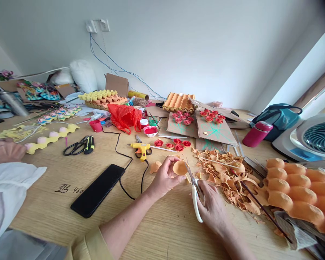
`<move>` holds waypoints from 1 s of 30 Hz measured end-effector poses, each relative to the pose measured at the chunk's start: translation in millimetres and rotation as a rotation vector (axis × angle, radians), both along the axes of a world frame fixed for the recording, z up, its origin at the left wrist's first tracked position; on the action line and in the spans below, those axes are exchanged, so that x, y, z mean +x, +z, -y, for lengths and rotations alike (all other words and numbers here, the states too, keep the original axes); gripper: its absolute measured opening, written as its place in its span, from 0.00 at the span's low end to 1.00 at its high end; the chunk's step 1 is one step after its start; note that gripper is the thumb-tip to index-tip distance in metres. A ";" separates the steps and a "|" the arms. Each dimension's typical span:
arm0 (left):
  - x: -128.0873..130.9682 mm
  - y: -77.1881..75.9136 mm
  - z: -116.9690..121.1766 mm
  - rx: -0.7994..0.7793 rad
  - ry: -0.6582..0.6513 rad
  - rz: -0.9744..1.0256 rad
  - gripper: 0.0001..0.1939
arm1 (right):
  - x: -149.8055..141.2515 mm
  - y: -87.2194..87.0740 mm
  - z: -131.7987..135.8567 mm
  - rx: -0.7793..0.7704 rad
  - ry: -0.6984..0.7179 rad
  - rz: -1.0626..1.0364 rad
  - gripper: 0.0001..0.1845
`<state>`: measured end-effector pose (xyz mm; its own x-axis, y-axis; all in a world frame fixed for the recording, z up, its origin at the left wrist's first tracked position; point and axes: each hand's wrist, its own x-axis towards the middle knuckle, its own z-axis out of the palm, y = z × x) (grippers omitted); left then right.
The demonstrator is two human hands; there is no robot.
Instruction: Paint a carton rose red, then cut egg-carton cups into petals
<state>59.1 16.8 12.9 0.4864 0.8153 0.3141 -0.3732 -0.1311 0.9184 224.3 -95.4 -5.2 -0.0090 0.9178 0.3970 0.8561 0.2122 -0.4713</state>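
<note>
Between the thumb and fingers of my left hand (166, 177) is an orange egg-carton cup (180, 168), its round hollow facing me. My right hand (212, 202) grips white-handled scissors (195, 196), whose blades point up and away, close against the cup's right edge. Whether the blades touch the cup I cannot tell. Just beyond my left hand lies another orange carton piece (155, 167). A yellow glue gun (141, 150) rests farther back, near several red paper-pulp flowers (178, 144). Orange carton scraps (222, 169) are heaped to the right of the scissors.
An orange egg tray (292, 184) stands at the right, near a pink bottle (258, 134) and a fan (314, 137). A black phone (97, 191) and a cable (121, 156) lie left of my arm. At the far left is another person's hand (7, 151).
</note>
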 end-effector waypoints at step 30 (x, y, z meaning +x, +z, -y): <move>2.9 -19.3 9.9 0.425 0.375 -0.253 0.30 | -2.5 -1.5 -1.0 0.019 -0.015 0.060 0.08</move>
<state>62.1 6.9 -6.4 0.2928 0.7744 0.5609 -0.0080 -0.5846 0.8113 221.8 -94.4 -6.7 -0.0197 0.9101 0.4139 0.8857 0.2080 -0.4150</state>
